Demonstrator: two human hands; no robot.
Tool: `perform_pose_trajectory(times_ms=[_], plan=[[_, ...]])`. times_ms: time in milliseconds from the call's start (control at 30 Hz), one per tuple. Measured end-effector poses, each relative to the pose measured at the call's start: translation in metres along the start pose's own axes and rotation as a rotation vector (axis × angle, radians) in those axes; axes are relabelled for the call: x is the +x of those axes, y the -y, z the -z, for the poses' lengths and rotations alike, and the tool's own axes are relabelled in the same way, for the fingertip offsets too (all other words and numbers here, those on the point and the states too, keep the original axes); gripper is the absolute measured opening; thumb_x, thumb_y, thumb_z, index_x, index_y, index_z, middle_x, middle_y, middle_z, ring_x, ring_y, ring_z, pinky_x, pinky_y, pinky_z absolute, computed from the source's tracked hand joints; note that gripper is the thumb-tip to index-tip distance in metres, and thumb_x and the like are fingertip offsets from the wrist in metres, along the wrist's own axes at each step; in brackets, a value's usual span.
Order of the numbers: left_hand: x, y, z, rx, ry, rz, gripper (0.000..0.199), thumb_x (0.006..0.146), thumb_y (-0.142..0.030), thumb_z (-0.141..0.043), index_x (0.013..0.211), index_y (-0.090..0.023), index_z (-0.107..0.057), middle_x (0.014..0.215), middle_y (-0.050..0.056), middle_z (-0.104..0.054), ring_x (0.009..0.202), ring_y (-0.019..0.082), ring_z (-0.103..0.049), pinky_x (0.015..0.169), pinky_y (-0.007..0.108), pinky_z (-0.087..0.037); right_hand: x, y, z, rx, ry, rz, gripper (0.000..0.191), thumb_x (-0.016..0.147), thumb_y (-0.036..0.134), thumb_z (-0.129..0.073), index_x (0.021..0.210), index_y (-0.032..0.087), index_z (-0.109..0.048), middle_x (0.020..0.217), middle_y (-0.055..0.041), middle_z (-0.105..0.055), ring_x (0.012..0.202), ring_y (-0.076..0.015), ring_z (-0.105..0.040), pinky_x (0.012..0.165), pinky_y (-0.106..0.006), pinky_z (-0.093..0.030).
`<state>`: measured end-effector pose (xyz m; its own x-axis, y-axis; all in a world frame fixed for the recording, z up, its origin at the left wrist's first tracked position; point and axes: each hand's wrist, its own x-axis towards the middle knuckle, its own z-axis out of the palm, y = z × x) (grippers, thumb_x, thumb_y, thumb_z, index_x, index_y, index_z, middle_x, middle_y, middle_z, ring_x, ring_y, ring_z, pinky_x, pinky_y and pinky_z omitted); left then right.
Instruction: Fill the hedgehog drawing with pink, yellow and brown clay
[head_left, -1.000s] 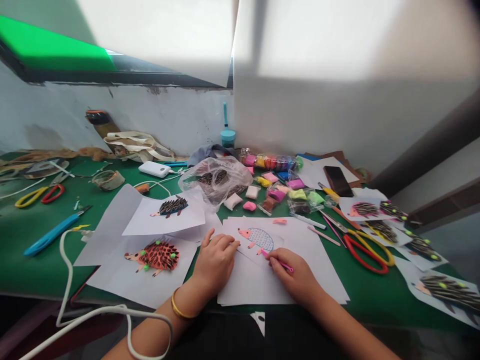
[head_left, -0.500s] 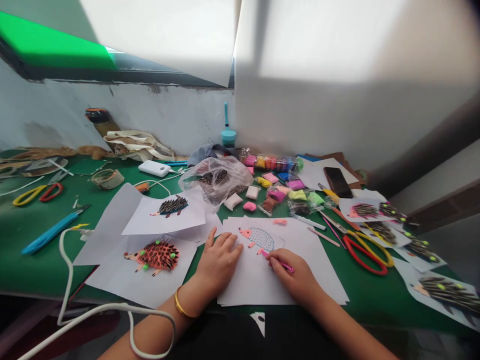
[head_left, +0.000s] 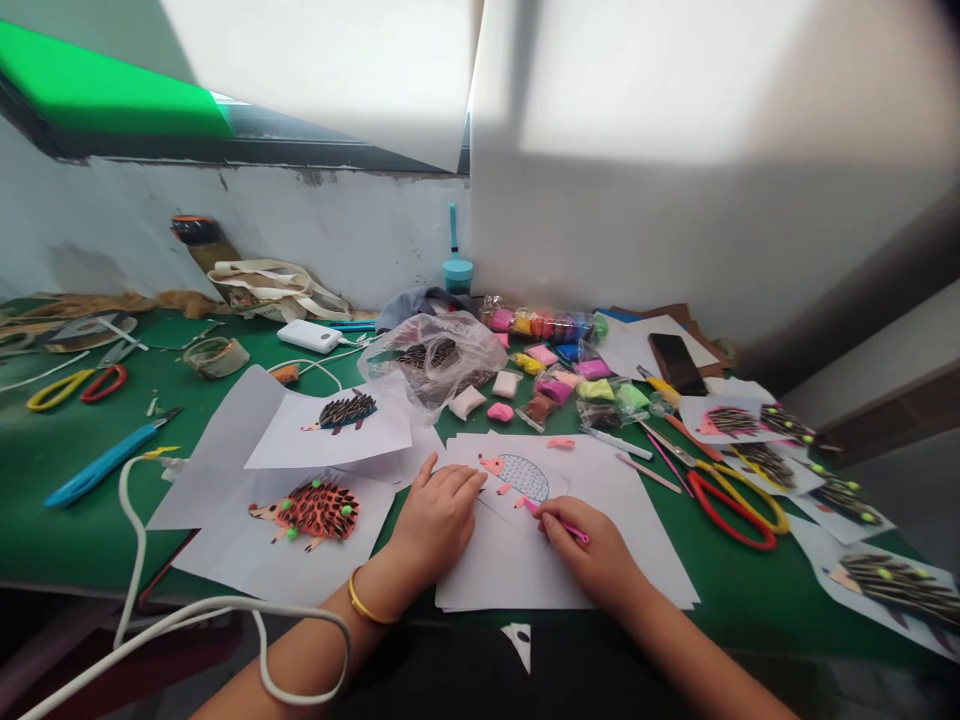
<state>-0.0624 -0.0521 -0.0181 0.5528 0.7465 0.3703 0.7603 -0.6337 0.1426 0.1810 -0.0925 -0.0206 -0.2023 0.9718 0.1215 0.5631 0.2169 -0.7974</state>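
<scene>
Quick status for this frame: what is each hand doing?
Left hand: open, holding nothing, resting on the paper.
Right hand: closed on the pink tool, its tip at the drawing.

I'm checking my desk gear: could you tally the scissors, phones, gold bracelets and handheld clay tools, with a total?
Scissors: 2
Phone: 1
Gold bracelet: 1
Pink clay tool, in the right hand: 1
Total: 5
</scene>
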Motion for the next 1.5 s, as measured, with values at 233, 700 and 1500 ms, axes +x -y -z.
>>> perform_pose_trajectory(times_ms=[233, 700, 1500], plan=[[-0.004, 0.001, -0.004, -0.024, -0.002, -0.005, 0.033, 0.083, -0.01, -0.054, 0.113, -0.02, -0.067, 0.121, 0.009, -0.067, 0.116, 0.027, -0.06, 0.113, 0.055, -0.029, 0.0, -0.002, 0.002, -0.017, 0.003, -0.024, 0.024, 0.095, 0.034, -0.045, 0.095, 0.023, -0.067, 0.096, -0.0043, -0.07, 0.091, -0.0208, -0.065, 0.082, -0.033, -0.049], [-0.005, -0.003, -0.005, -0.024, 0.017, 0.003, 0.025, 0.084, -0.012, -0.057, 0.106, -0.021, -0.066, 0.116, 0.006, -0.068, 0.113, 0.026, -0.059, 0.114, 0.057, -0.025, 0.02, 0.023, -0.035, -0.096, -0.002, 0.092, 0.013, 0.09, 0.022, -0.048, 0.095, 0.023, -0.06, 0.089, -0.0019, -0.069, 0.08, -0.0178, -0.064, 0.074, -0.029, -0.047], [-0.006, -0.005, -0.005, -0.013, -0.01, -0.004, 0.026, 0.083, -0.011, -0.056, 0.105, -0.022, -0.065, 0.114, 0.007, -0.068, 0.113, 0.025, -0.06, 0.115, 0.056, -0.024, 0.023, 0.023, -0.04, -0.321, 0.026, 0.153, 0.015, 0.09, 0.016, -0.043, 0.091, 0.021, -0.058, 0.085, -0.0043, -0.068, 0.074, -0.0186, -0.064, 0.065, -0.028, -0.042]])
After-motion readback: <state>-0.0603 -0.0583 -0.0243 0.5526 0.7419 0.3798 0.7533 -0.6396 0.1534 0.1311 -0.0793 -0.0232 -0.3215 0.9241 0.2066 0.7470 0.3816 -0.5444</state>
